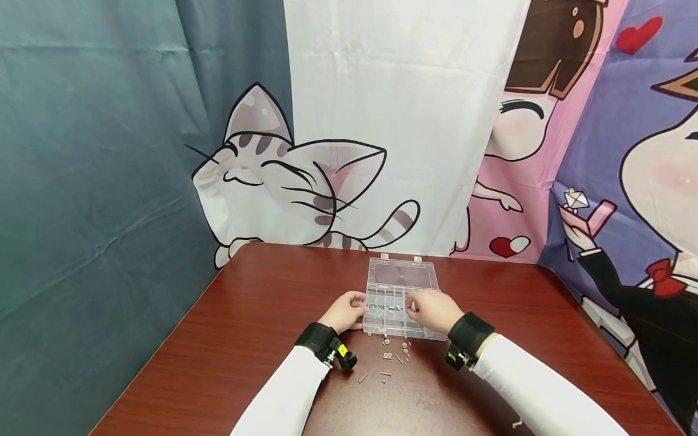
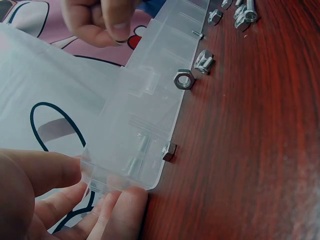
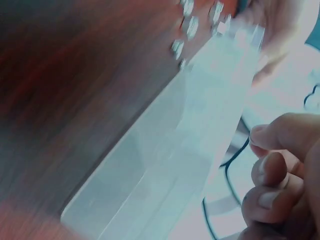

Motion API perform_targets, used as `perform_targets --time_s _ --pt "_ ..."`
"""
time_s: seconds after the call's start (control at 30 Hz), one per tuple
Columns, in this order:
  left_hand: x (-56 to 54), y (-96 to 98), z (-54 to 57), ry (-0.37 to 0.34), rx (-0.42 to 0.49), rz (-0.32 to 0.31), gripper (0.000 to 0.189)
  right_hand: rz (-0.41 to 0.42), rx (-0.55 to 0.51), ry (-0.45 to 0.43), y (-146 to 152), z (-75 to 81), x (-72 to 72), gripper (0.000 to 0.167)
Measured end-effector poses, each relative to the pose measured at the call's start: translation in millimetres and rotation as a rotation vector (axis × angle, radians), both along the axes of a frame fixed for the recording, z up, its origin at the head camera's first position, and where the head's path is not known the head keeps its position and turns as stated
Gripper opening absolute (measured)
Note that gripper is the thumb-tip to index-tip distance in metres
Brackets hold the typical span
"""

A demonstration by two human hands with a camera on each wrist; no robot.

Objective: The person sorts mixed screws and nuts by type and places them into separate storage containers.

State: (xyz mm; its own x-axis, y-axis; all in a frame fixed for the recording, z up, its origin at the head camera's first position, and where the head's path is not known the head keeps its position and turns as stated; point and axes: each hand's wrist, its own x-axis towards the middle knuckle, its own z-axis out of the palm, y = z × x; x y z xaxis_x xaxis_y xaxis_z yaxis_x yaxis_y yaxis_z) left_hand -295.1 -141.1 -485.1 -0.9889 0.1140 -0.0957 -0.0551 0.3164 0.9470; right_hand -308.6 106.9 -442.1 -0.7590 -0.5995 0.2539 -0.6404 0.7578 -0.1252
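Note:
A clear plastic compartment box [image 1: 394,332] stands on the table with its lid [image 1: 402,274] folded back. My left hand [image 1: 345,311] holds the box's left end, thumb on top and fingers around the corner in the left wrist view. A bolt [image 2: 137,155] shows through the wall there. Above the right part of the compartments is my right hand [image 1: 434,310], its fingers [image 3: 272,170] curled and thumb close to the index finger. I cannot tell whether something small sits between those fingertips. More small metal pieces [image 1: 376,311] lie in the compartments.
Several nuts and bolts lie loose before the box, among them a hex nut [image 2: 184,79] and a bolt with a nut [image 2: 204,62]. Thin screws [image 1: 363,378] are scattered nearer on the brown table [image 1: 262,339]. A printed curtain [image 1: 349,121] hangs behind.

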Motion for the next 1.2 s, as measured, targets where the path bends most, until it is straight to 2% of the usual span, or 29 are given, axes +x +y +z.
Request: perform_targets --time_s 0.3,0.67,1.2 --pt "-1.0 -0.7 -0.5 0.001 0.0 -0.001 0.04 -0.046 0.002 0.012 19.1 -6.5 -16.2 0.013" --pt "-0.7 0.1 -0.2 0.001 0.006 0.001 0.04 -0.034 0.013 -0.027 25.5 -16.7 -26.1 0.004" --pt "-0.9 0.3 0.5 0.001 -0.004 0.007 0.04 -0.114 -0.034 -0.119 24.1 -13.3 -21.6 0.01"
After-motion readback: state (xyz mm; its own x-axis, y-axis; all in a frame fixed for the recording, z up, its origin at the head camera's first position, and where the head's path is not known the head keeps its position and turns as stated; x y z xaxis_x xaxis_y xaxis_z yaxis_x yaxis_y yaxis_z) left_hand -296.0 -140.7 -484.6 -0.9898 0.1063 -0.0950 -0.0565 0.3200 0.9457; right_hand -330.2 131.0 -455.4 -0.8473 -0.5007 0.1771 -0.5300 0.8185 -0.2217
